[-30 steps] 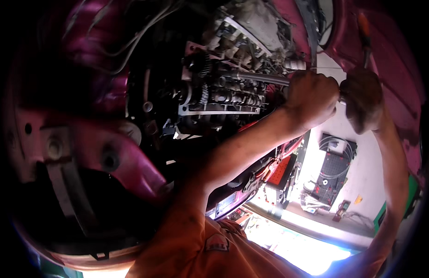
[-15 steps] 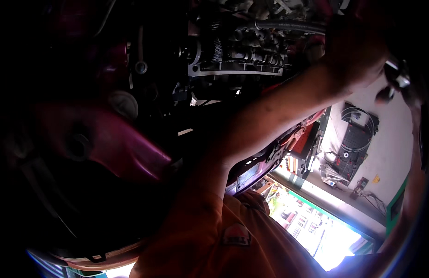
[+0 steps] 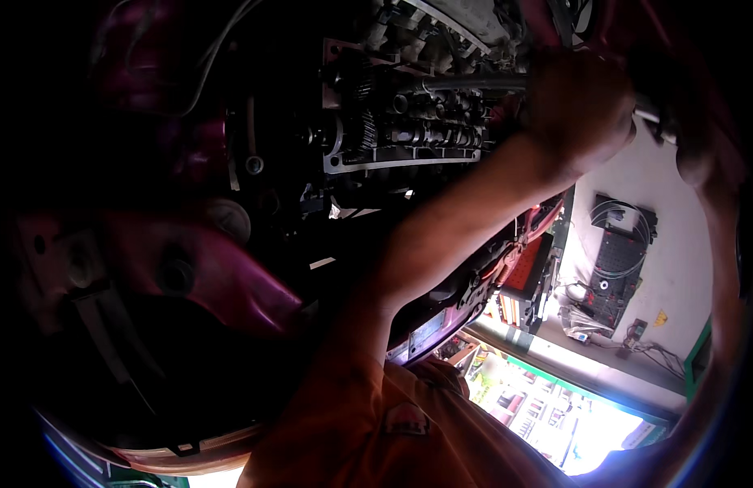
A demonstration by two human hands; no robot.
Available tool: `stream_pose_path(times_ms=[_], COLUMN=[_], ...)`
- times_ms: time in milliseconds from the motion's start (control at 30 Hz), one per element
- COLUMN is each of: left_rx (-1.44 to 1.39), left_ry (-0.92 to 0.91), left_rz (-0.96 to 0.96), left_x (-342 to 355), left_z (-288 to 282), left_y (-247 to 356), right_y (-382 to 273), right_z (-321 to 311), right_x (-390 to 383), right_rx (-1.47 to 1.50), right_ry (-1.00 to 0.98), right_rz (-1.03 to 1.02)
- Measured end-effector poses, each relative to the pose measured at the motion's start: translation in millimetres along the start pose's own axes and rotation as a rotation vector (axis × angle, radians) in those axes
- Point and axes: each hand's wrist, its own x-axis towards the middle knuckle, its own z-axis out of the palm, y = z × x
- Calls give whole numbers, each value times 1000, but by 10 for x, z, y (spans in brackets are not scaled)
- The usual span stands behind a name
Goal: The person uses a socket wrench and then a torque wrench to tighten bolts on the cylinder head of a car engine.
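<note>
My left hand (image 3: pixel 584 110) is closed in a fist at the upper right, its forearm slanting up from the lower middle. A shiny metal bar (image 3: pixel 654 118) sticks out of the fist toward my right hand (image 3: pixel 696 159). That hand is dark near the right rim and looks closed around the bar's other end. A dark tube (image 3: pixel 474 83) lies over the engine and reaches my left fist; whether it is one piece with the bar is unclear. Below it is the open cylinder head (image 3: pixel 409 157), with a toothed gear (image 3: pixel 366 130) and camshaft lobes (image 3: pixel 429 134).
Magenta bodywork (image 3: pixel 230 285) curves round the dark engine bay at the left. A wall-mounted black tool panel (image 3: pixel 620 260) with looped cable stands beyond my arms. Bright shelves (image 3: pixel 527 398) show at the lower right, next to my orange clothing (image 3: pixel 336 439).
The view has shifted, so the engine sits lower in it. My left fist appears further left, and my right hand has come closer in, now closed near the bar's end.
</note>
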Motion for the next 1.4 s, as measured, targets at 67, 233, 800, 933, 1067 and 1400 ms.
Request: stream_pose_path(times_ms=[67, 233, 800, 933, 1067, 1400], left_rx=[-81, -113, -389, 80, 1127, 1299], left_ry=[152, 104, -40, 509, 447, -171], left_rz=[107, 27, 75, -100, -454, 88], left_x=[19, -37, 259, 786, 1733, 2370], left_z=[-41, 166, -552, -1323, -2330, -2962], left_y=[-27, 101, 262, 538, 218, -193], right_y=[37, 66, 94, 173, 62, 30], right_z=[-53, -96, 389, 371, 375, 353], right_x=[130, -379, -362, -342, -279, -79], right_rx=[-142, 44, -63, -462, -358, -103], right_ry=[-46, 73, 419, 422, 430, 488], right_rz=[-301, 191, 382, 84, 141, 309])
